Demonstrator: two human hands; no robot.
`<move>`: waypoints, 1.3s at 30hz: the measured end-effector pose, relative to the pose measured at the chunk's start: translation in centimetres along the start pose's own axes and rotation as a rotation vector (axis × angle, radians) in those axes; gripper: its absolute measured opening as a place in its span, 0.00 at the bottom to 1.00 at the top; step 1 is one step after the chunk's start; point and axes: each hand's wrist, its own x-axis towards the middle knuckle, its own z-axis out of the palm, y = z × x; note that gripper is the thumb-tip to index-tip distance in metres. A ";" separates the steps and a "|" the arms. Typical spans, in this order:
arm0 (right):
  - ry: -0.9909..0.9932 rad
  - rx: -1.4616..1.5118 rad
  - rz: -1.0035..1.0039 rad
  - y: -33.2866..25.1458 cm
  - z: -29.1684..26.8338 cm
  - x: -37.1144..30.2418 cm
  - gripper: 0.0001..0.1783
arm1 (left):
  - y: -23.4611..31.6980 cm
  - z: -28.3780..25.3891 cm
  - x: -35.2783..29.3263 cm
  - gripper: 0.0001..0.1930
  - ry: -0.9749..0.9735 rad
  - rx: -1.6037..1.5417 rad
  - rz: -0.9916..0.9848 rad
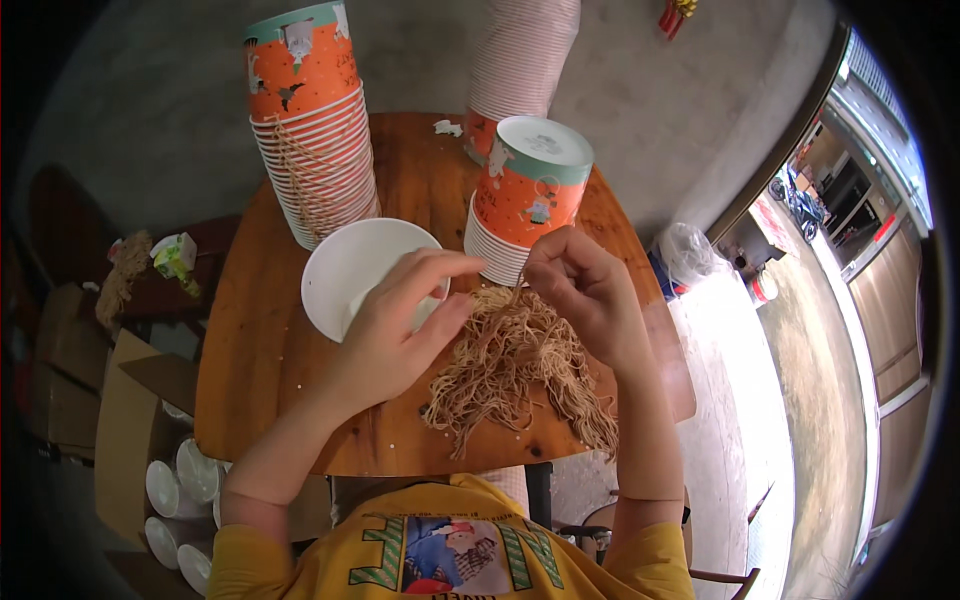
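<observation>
A white paper bucket (345,262) lies with its mouth facing up toward me, left of centre on the wooden table. My left hand (405,322) hovers over its right edge, thumb and fingers apart, with nothing seen between them. In front of an upside-down stack of orange and green paper buckets (530,200), my right hand (590,295) pinches a thin strand of brown string (518,290) between thumb and fingertips. Just below spreads a tangled heap of tan strings (515,370), partly covered by my right hand.
At the back left rises a tall bucket stack (310,140) with strings draped on it. Another stack (520,60) in clear wrap stands behind. A carton (135,440) with several clear cups is on the floor at left. The wooden table (270,400) has a curved edge.
</observation>
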 end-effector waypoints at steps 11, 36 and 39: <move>0.157 -0.150 0.143 0.2 -0.9 -0.9 0.05 | -2.2 4.5 -0.2 0.08 -0.351 -0.487 -0.400; -0.221 -0.691 0.058 10.7 0.4 -5.5 0.08 | 0.6 -6.1 2.2 0.07 0.019 -0.488 -0.474; -0.227 -0.734 0.219 12.7 -0.1 -6.4 0.09 | 1.8 -7.5 1.9 0.09 0.127 -0.468 -0.344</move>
